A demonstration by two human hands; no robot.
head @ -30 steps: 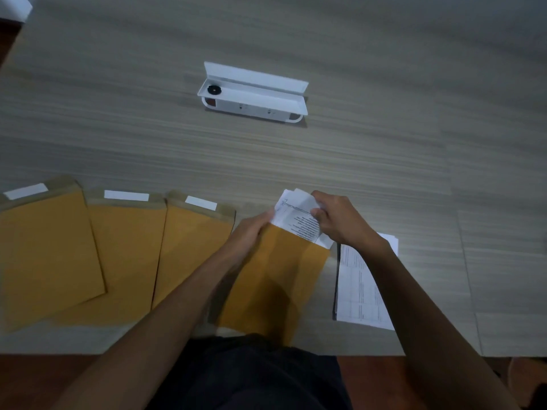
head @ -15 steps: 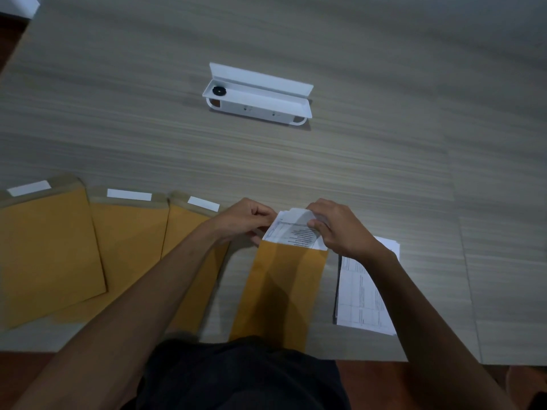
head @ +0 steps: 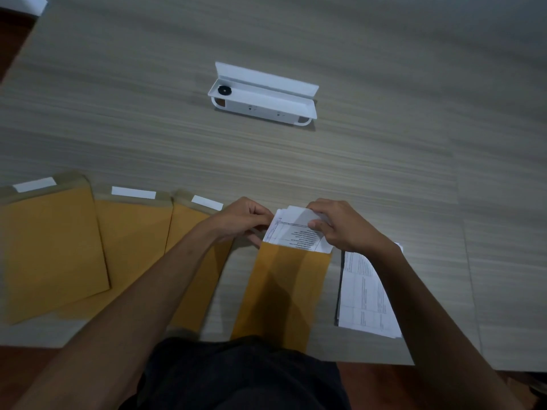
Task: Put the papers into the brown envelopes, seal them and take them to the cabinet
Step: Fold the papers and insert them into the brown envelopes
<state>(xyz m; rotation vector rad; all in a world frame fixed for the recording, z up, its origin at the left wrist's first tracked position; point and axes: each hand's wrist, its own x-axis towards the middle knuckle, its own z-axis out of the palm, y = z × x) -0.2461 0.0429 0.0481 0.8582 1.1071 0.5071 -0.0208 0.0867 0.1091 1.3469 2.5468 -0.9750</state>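
A brown envelope [head: 284, 294] lies lengthwise in front of me on the table. Printed papers [head: 296, 232] stick out of its open top, partly inside. My left hand [head: 239, 220] grips the envelope's mouth at its left corner. My right hand [head: 340, 226] pinches the papers at their top right. Three more brown envelopes [head: 53, 247] [head: 133, 241] [head: 189, 232] with white seal strips lie fanned out to the left. A stack of printed papers [head: 364, 294] rests to the right of the envelope.
A white open box [head: 263, 96] with a black round object inside sits further back on the wood-grain table [head: 384, 161]. The table's near edge runs just in front of my body. A white object [head: 26, 2] shows at the top left corner.
The envelope has swung from tilted to lying straight towards me. My left hand moved up to its mouth, and the papers have slid further into the envelope.
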